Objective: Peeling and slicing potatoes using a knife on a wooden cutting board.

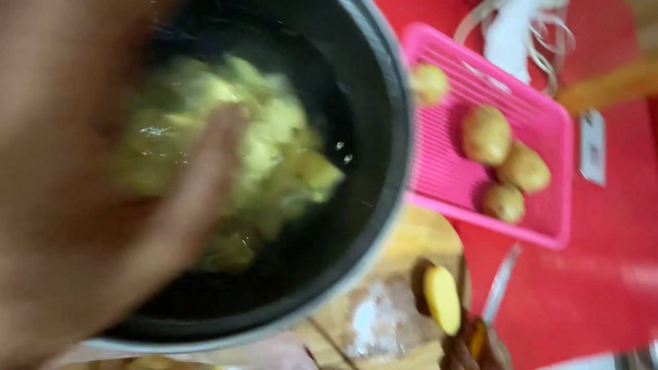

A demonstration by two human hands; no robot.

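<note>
Potato pieces (274,157), pale yellow chunks, sit in water inside dark round pot (373,171), near-left of red surface (589,274). One blurred hand (185,205) reaches in from the left, fingers dipped among the pieces; which hand and its grip cannot be told. Wooden cutting board (397,308) under the pot's right rim carries a peeled potato half (442,298) and knife (497,288). Farther right, pink slatted plastic tray (452,178) holds whole potatoes (504,161).

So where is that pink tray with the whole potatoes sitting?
In the head view, the pink tray lies on the right, on the red surface, its left edge against the big dark pot, just above the wooden cutting board.
</note>
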